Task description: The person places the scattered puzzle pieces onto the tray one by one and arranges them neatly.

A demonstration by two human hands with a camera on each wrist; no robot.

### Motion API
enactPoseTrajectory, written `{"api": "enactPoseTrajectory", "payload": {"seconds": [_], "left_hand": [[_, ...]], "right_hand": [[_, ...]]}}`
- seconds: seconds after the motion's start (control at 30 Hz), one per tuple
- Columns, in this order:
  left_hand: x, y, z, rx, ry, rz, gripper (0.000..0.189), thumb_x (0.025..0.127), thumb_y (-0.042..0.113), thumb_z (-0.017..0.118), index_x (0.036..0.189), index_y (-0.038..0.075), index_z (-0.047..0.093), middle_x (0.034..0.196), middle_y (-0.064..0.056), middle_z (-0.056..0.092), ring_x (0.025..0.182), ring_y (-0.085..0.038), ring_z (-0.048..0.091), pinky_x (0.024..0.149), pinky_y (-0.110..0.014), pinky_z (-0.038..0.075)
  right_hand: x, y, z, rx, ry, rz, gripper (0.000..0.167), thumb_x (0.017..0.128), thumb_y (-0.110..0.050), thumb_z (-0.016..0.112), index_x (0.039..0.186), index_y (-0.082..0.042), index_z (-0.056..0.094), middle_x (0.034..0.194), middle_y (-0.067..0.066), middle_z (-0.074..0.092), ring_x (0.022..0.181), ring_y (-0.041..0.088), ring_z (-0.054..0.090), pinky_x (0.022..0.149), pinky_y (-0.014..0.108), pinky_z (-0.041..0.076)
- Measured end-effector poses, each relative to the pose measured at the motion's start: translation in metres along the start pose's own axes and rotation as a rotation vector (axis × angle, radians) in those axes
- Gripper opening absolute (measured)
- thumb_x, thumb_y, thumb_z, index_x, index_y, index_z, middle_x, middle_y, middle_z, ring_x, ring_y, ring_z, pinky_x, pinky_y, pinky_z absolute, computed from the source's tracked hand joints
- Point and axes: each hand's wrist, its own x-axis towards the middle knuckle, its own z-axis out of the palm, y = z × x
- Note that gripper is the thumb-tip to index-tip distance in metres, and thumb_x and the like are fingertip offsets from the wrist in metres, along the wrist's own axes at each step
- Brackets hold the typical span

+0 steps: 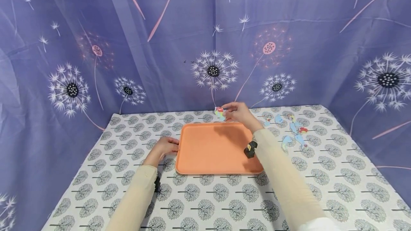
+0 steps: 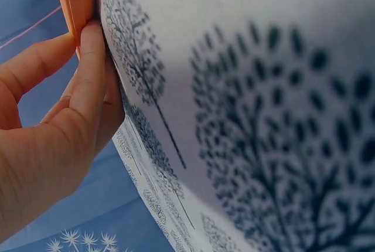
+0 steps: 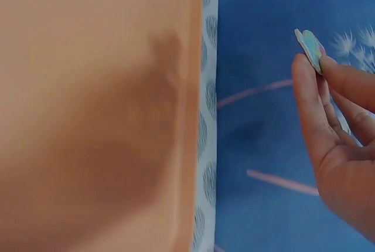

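Observation:
An orange rectangular tray [image 1: 212, 150] lies flat on the patterned cloth. My left hand [image 1: 165, 147] grips its left edge; in the left wrist view the thumb and fingers [image 2: 91, 70] pinch the tray's rim [image 2: 76, 0]. Beyond the tray's far edge, my right hand [image 1: 238, 112] holds up a small flat cutout piece [image 1: 219, 112], coloured light blue, red and yellow. The right wrist view shows the piece [image 3: 310, 48] edge-on, pinched between thumb and fingertips, above the table. What is printed on it is too small to tell.
Several similar flat pieces [image 1: 293, 128] in light blue, red and yellow lie scattered on the cloth right of the tray. White cloth with tree prints [image 1: 221, 208] covers the table. A purple dandelion-print curtain [image 1: 179, 63] hangs behind the far edge.

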Motion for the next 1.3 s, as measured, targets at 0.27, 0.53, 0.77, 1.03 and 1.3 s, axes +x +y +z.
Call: {"api": "enactPoseTrajectory", "payload": {"seconds": [0.27,0.53,0.77,1.03,1.3], "left_hand": [[0.001,-0.002,0.002,-0.029,0.005,0.012,0.028,0.083,-0.007,0.067,0.110,-0.009,0.064,0.095,-0.016,0.066,0.071,-0.017,0.067,0.074,-0.032,0.062],[0.002,-0.003,0.001,-0.031,0.004,0.013,0.029,0.082,-0.007,0.067,0.110,-0.009,0.063,0.095,-0.016,0.065,0.070,-0.017,0.067,0.073,-0.032,0.062],[0.003,-0.003,0.001,-0.049,0.001,0.015,0.030,0.081,-0.009,0.066,0.111,-0.011,0.062,0.095,-0.018,0.066,0.069,-0.017,0.067,0.073,-0.032,0.062],[0.002,-0.001,0.001,-0.019,0.003,-0.004,0.031,0.083,-0.006,0.067,0.114,-0.009,0.062,0.100,-0.018,0.065,0.072,-0.016,0.067,0.075,-0.033,0.062],[0.002,0.000,0.002,-0.004,0.018,-0.014,0.031,0.082,-0.005,0.066,0.113,-0.007,0.063,0.100,-0.017,0.065,0.071,-0.016,0.067,0.073,-0.032,0.062]], "right_hand": [[0.008,0.006,0.036,0.058,0.007,0.035,0.036,0.087,0.005,0.065,0.122,0.005,0.061,0.093,0.020,0.067,0.086,0.043,0.067,0.086,0.057,0.055],[0.014,0.014,0.067,0.128,0.021,0.061,0.036,0.085,0.009,0.065,0.121,0.008,0.061,0.089,0.020,0.067,0.082,0.044,0.068,0.081,0.055,0.056],[0.023,0.026,0.089,0.132,0.013,0.101,0.035,0.084,0.010,0.066,0.119,0.005,0.064,0.090,0.021,0.068,0.071,0.036,0.070,0.075,0.049,0.060],[0.026,0.033,0.108,0.101,0.011,0.145,0.034,0.083,0.007,0.069,0.116,0.003,0.067,0.094,0.019,0.069,0.058,0.015,0.065,0.064,0.035,0.063],[0.029,0.039,0.119,0.101,-0.003,0.166,0.031,0.083,0.007,0.068,0.114,0.002,0.068,0.098,0.020,0.068,0.059,0.018,0.066,0.061,0.032,0.063]]}}
